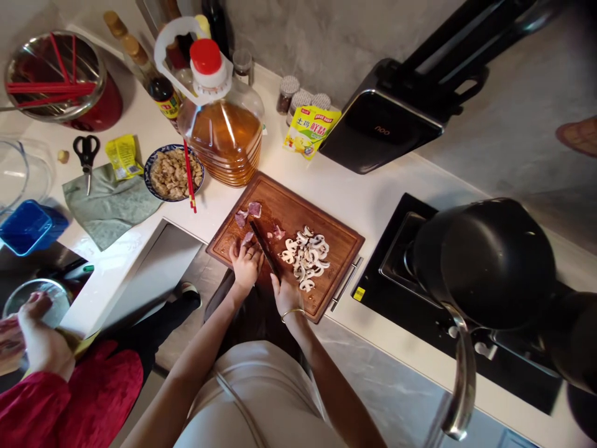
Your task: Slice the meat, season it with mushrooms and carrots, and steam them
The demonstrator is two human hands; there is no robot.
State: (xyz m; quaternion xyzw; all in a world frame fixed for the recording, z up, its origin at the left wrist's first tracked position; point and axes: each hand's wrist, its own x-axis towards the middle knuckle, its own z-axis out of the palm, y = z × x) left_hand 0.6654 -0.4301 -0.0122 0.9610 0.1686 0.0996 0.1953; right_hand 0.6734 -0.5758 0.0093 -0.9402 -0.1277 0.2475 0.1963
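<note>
On the wooden cutting board (pixel 326 214) at the desk's front edge, the left hand (pixel 245 261) presses a meat piece (pixel 247 238) with curled fingers. The right hand (pixel 285 294) grips the knife (pixel 265 247) beside sliced mushrooms (pixel 306 255). The yellow packet (pixel 311 129) shows "土鸡"; the black appliance (pixel 380 130) reads "noo".

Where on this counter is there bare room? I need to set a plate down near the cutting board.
Bare counter lies between the cutting board and the stove, and behind the board toward the yellow packet. The board's far right corner is bare too. Left is crowded: oil jug, bowl, cloth, scissors.
</note>
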